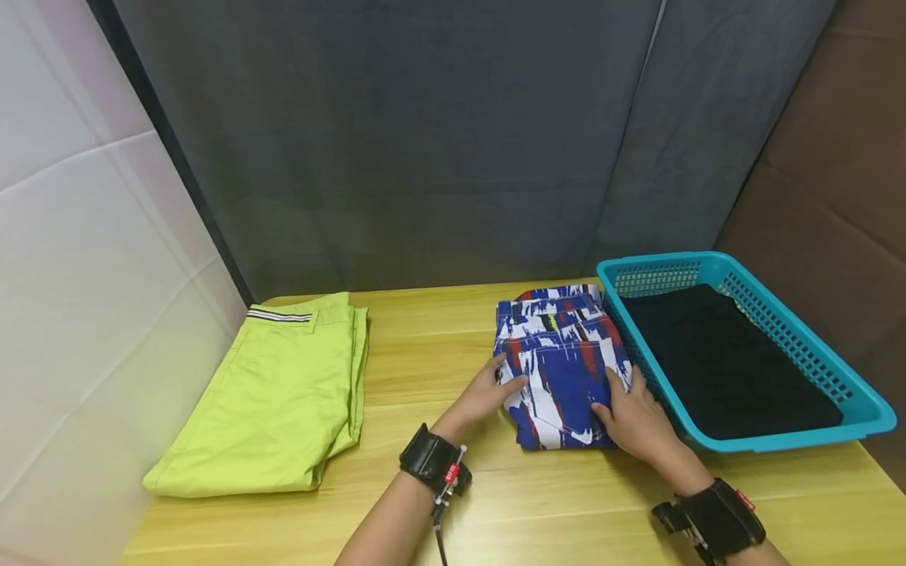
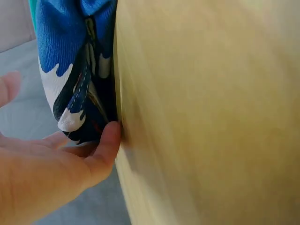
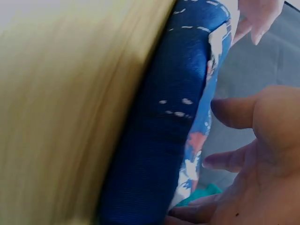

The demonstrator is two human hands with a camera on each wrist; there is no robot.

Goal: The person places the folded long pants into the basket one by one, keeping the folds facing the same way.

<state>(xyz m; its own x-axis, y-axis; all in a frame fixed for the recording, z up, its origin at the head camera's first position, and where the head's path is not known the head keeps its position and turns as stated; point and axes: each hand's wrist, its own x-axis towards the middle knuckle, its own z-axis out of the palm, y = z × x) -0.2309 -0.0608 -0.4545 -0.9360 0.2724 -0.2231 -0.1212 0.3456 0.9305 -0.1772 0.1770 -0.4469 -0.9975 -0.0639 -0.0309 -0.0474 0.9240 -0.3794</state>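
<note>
Folded pants [image 1: 559,385] in a blue, white and red brushstroke print lie on the wooden table, a stitched pocket uppermost. At their left edge is my left hand [image 1: 484,393], thumb over the top and fingers along the side. The left wrist view shows its fingertips [image 2: 110,136] at the bottom of the fabric's edge, against the table. On the opposite side, my right hand [image 1: 637,417] has its thumb and fingers spread on the near right part of the pants. In the right wrist view, the fold of the pants [image 3: 159,117] stands beside these extended fingers.
A turquoise plastic basket [image 1: 800,334] stands close to the right of the pants, holding a folded black garment [image 1: 729,362]. Folded lime-green pants [image 1: 269,401] lie at the left. A dark grey curtain [image 1: 425,141] hangs behind the wooden table [image 1: 425,338].
</note>
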